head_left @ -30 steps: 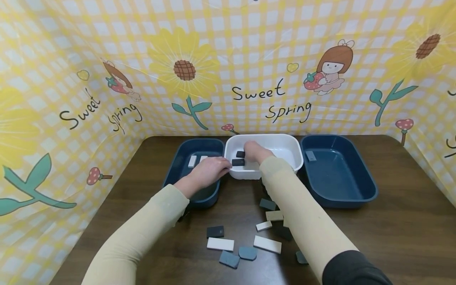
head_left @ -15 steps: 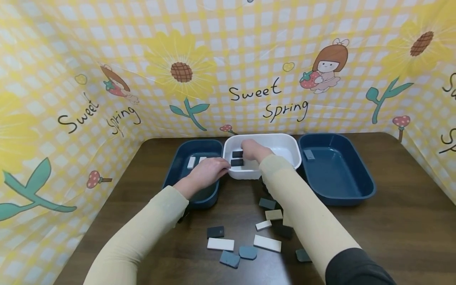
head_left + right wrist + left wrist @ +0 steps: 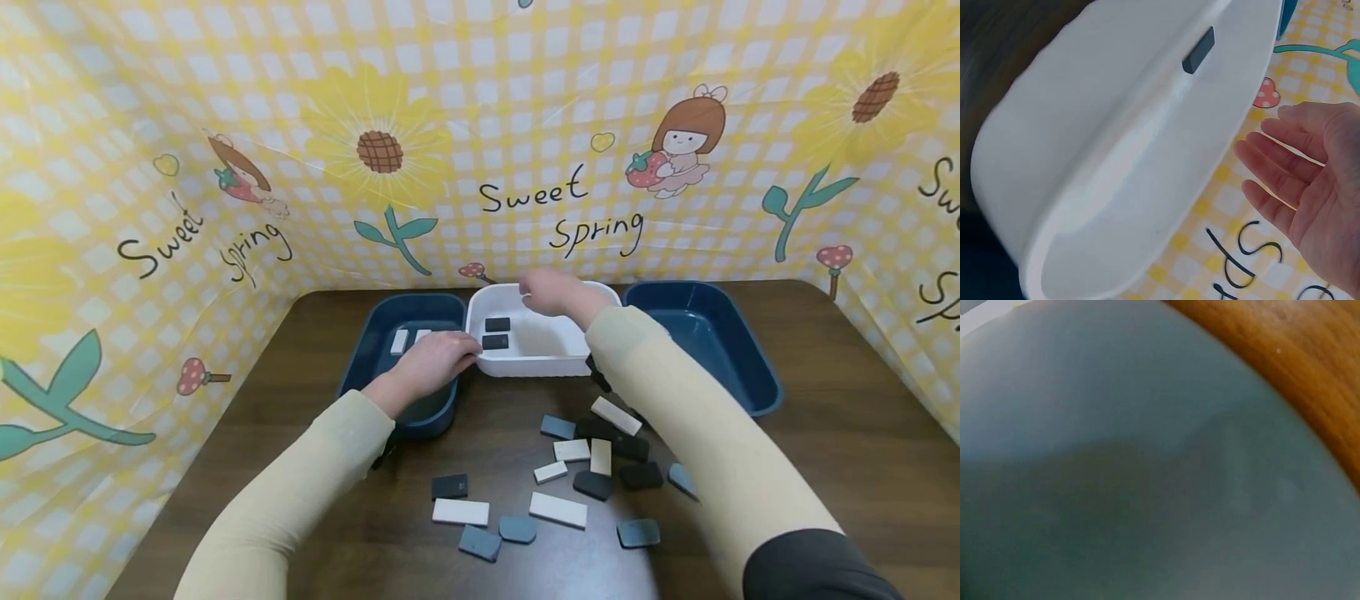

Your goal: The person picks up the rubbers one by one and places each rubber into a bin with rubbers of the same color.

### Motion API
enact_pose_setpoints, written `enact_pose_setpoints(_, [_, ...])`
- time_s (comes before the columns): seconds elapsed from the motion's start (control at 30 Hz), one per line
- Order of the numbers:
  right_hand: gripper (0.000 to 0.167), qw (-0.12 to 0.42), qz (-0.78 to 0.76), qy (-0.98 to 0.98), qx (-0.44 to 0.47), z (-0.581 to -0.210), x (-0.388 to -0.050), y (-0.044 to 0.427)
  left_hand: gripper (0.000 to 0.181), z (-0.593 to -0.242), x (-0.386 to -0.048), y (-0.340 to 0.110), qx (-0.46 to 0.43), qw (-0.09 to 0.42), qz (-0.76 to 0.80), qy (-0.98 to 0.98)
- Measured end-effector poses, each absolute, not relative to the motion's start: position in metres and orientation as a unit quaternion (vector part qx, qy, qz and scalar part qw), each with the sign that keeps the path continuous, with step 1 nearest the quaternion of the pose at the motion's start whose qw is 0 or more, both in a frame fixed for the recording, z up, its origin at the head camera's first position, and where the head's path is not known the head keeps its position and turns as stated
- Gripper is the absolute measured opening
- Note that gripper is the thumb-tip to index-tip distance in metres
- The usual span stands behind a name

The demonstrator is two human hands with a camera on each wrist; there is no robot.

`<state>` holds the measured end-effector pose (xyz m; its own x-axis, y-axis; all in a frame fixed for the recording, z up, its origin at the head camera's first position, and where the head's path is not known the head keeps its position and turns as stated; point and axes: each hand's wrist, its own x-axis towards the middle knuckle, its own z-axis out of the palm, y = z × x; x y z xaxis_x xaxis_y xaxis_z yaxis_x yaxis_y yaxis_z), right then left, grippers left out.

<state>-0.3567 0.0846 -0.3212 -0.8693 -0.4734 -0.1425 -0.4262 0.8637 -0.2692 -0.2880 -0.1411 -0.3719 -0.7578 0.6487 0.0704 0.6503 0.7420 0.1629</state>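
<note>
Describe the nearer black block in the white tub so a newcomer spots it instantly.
On the brown table, find the white tub between two blue tubs. Inside, toward the left, two black blocks lie one behind the other. It's the front block, closest to the left hand; its twin lies nearer the patterned cloth.

Left hand (image 3: 433, 367) partly hides left blue tray (image 3: 375, 358); right sleeve (image 3: 693, 408) cut off
</note>
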Motion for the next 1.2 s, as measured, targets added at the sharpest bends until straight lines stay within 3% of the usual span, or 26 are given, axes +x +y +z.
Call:
enact_pose_setpoints(0.37, [0.025, 0.048, -0.003, 0.941, -0.334, -0.316, -0.309, 0.098, 0.020, -0.376, -0.285, -0.143, -0.351, 0.009, -0.090, -0.932])
enact_pose_setpoints(0.67, [0.021, -0.033, 0.029, 0.905, -0.423, -0.322, -0.257, 0.100, 0.020, -0.373, -0.287, -0.143, -0.344, 0.003, -0.092, -0.935])
enact_pose_setpoints(0.97, [0.011, -0.052, 0.005, 0.866, -0.497, -0.345, -0.223, 0.102, 0.021, -0.373, -0.289, -0.140, -0.347, 0.008, -0.085, -0.934])
enact_pose_setpoints(1.2, [0.017, -0.016, 0.017, 0.847, -0.531, -0.360, -0.200, 0.080, 0.020, -0.373, -0.289, -0.140, -0.346, 0.010, -0.084, -0.935])
